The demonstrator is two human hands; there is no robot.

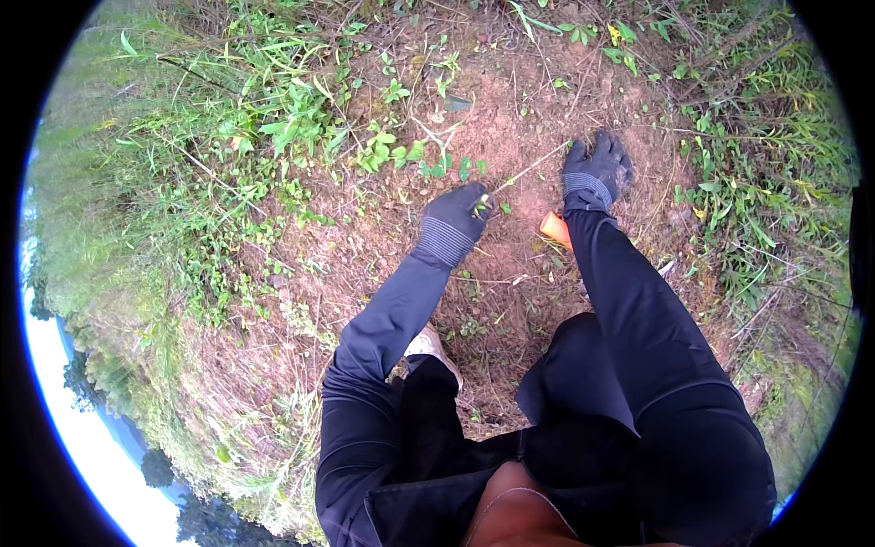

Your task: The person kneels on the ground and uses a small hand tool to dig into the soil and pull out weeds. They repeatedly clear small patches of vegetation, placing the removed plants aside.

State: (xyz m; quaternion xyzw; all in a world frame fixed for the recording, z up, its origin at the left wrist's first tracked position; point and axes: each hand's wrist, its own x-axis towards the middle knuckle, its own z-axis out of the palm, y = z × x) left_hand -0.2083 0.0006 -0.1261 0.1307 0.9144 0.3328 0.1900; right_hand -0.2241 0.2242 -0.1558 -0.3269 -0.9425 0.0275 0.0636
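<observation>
My left hand [456, 217], in a dark knit-cuffed glove, is closed around a thin pale plant stem [533, 166]. A bit of green shows at its curled fingers. The stem slants up and right, its far end beside the thumb of my right hand [599, 169]; whether they touch is unclear. That hand, gloved alike, is low over the reddish soil [526, 123] with its fingers apart. Just below it, an orange cylindrical object [556, 230], perhaps a tool handle, lies partly hidden by my right forearm.
Low leafy weeds [294, 130] grow thickly on the left, and more greenery [752, 171] lines the right. Dry stalks and clippings litter the soil. My light-coloured shoe [432, 352] is by my left forearm. A pale sliver [666, 268] lies right of my right forearm.
</observation>
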